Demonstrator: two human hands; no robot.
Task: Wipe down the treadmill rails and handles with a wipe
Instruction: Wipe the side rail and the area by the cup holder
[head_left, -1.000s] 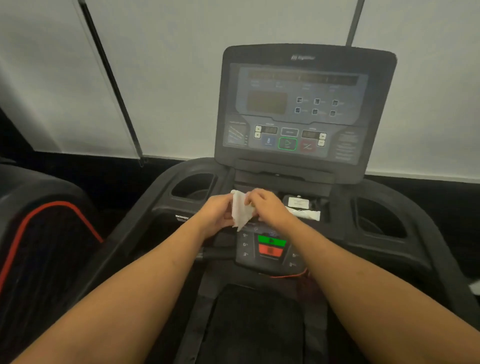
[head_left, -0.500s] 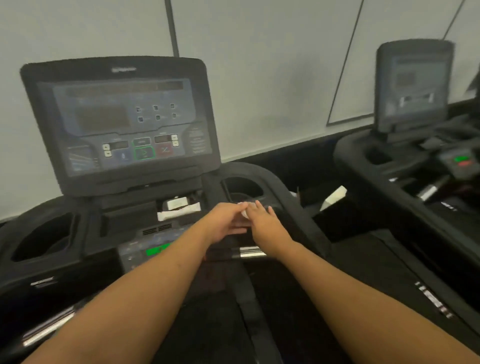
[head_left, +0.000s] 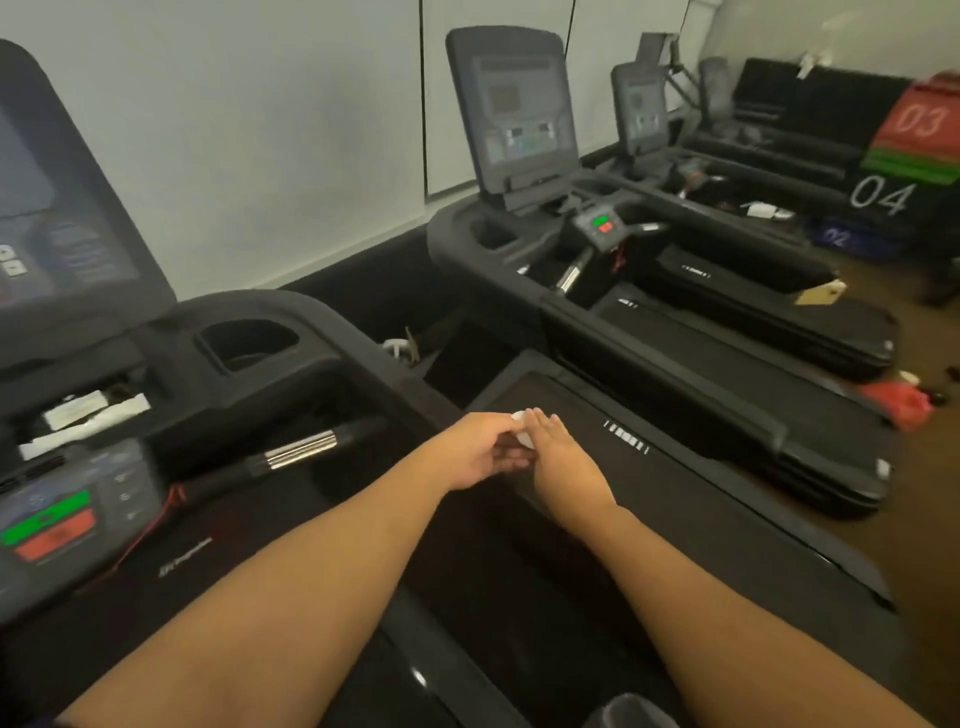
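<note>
- The wipe (head_left: 522, 439) is white and thin; whether it is paper or cloth cannot be told, as most of it is hidden.
- The handle bar (head_left: 298, 450) is matt black with a ribbed, shiny metal sleeve.
- The side rail (head_left: 727, 519) is dark, smooth plastic with a faint sheen.
- The console housing (head_left: 332, 332) is matt dark-grey plastic.
- The wall (head_left: 260, 130) is pale, matt and smooth.
- The floor (head_left: 924, 551) looks like brown wood.

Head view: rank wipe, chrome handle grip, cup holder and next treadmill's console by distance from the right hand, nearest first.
1. wipe: touching the right hand.
2. chrome handle grip: to its left.
3. cup holder: farther left, beyond the grip.
4. next treadmill's console: far ahead, by the wall.
</note>
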